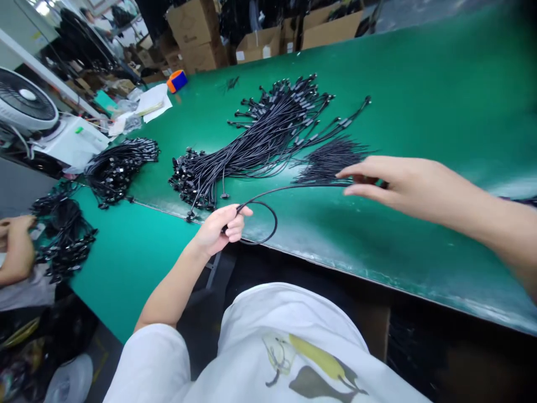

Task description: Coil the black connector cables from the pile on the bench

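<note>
My left hand (224, 228) is closed around a black cable (274, 224), which bends into a loop beside the fingers at the table's front edge. From there one stretch of the cable runs right to my right hand (377, 179), whose thumb and fingers pinch its other end. Just behind my right hand lies a heap of thin black strips (331, 159), too fine to name surely. A large bundle of black cables (251, 140) with small connectors at the ends spreads across the table beyond both hands.
More cable bundles lie at the left (121, 162), near a white fan (27, 103). Papers (154, 103) and an orange and blue tape roll (177, 81) sit farther back on the green table (440, 95). Cardboard boxes (195, 33) stand behind. A co-worker's arm (17, 249) shows at far left.
</note>
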Demonstrator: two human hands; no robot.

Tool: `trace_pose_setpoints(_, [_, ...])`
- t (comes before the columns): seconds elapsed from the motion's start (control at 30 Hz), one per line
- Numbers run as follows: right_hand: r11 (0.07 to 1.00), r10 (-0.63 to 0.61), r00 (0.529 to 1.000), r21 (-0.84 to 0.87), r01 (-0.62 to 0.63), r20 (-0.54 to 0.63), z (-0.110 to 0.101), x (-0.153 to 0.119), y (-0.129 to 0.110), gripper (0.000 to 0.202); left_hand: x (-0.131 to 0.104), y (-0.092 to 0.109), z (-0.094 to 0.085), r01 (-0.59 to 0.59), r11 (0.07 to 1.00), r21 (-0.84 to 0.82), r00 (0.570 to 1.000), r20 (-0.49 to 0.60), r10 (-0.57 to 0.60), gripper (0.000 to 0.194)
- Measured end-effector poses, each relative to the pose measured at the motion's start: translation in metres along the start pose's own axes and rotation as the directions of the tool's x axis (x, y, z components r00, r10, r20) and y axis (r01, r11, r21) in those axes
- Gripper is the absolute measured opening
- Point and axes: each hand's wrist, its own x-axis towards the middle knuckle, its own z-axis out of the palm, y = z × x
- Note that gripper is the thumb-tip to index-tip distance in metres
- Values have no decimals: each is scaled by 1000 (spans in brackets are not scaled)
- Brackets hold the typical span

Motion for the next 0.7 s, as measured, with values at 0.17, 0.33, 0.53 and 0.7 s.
trace_pose_setpoints(0.17, [996,6,998,88,0,-69,18,-24,7,52,4,5,-1,-30,999,29,997,-73,32,34])
trace_pose_setpoints(0.33, [998,17,995,69,-11,-97,18,-21,1,48,11,1,10,71,994,88,997,27,-73,38])
trace_pose_setpoints(0.53, [987,119,992,115,-113,-47,22,-17,15,46,9,7,3,-31,997,-69,997,-68,27,22])
trace_pose_setpoints(0.7, [995,98,992,9,-97,-76,23,-28,13,45,5,18,-5,-169,978,-120,961,-242,136,18])
